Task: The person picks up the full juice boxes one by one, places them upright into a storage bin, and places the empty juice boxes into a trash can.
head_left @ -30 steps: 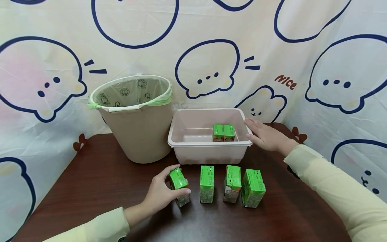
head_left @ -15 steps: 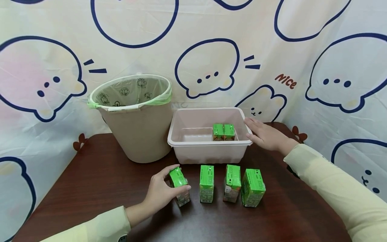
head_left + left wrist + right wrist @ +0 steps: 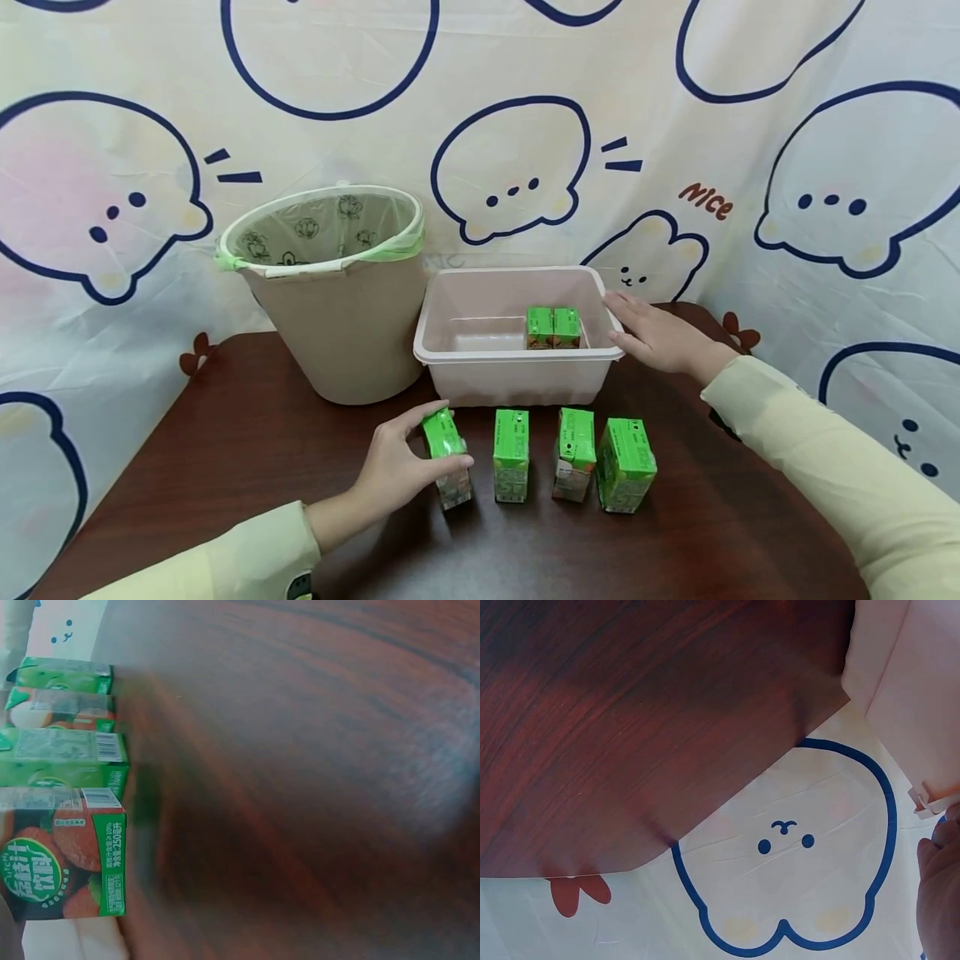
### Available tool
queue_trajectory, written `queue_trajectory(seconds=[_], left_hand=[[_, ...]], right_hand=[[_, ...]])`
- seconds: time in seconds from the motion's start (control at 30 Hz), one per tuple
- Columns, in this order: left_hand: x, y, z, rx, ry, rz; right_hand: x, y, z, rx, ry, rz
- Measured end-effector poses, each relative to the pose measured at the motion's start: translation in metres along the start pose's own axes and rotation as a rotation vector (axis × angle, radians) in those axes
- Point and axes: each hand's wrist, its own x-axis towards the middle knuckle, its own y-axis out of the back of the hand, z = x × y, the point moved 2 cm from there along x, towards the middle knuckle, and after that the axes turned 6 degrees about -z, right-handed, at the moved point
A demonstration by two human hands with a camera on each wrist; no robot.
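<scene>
My left hand point(image 3: 397, 467) grips a small juice box point(image 3: 453, 485) with a green top, thumb on the near side and fingers on the far side. In the left wrist view that juice box point(image 3: 56, 859) shows red fruit and a green round label. To its right stand three more green-topped juice boxes, one plain green point(image 3: 512, 454), one with a fruit picture point(image 3: 575, 454) and one turned slightly point(image 3: 627, 467). My right hand point(image 3: 663, 337) rests with extended fingers at the right rim of a pale pink plastic bin point(image 3: 517, 379). Two juice boxes point(image 3: 553, 327) stand inside the bin.
Left of the bin stands a tall beige bucket point(image 3: 337, 333) lined with a green-edged bag. Behind the dark wooden table point(image 3: 570, 558) hangs a cloth point(image 3: 360, 150) printed with cartoon faces.
My left hand and its juice box have shifted slightly up and to the right in the head view. The right hand, the bin and the other boxes stay put.
</scene>
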Motion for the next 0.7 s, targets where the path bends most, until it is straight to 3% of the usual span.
queue_trajectory(seconds=[0.2,0.4,0.7], left_hand=[[0.011,0.007,0.012,0.006,-0.076,0.006],[0.023,0.016,0.03,-0.014,-0.111,0.032],[0.051,0.033,0.057,-0.17,-0.171,0.002]], right_hand=[[0.001,0.0,0.001,-0.004,0.005,0.0],[0.002,0.001,0.0,0.001,0.011,-0.001],[0.001,0.001,0.001,0.001,-0.004,-0.004]])
